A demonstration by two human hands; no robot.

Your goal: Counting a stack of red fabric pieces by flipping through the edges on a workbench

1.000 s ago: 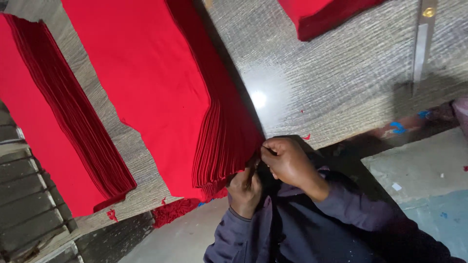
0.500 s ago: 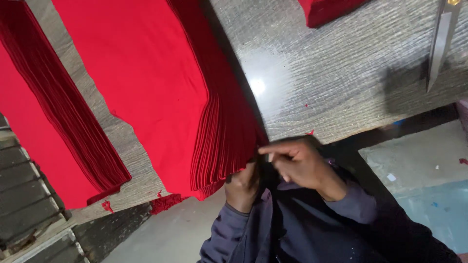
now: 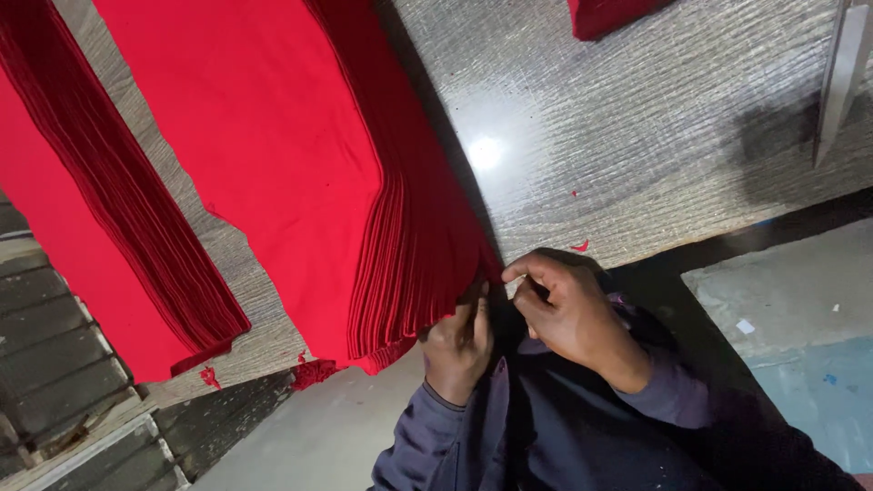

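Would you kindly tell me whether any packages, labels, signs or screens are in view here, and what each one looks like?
None are in view: no package, label, sign or screen.
Thick stack of red fabric pieces: on the grey table, its corner at both hands.
Second red stack: at the left edge.
Scissors: metal blades, upper right.

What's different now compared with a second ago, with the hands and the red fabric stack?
Little has changed. The right hand has shifted slightly toward the corner of the middle red fabric stack, fingers pinching at its layered edge. The left hand stays underneath that corner. The view has drifted, so the scissors now sit at the frame's right edge. Both stacks and the table stayed put.
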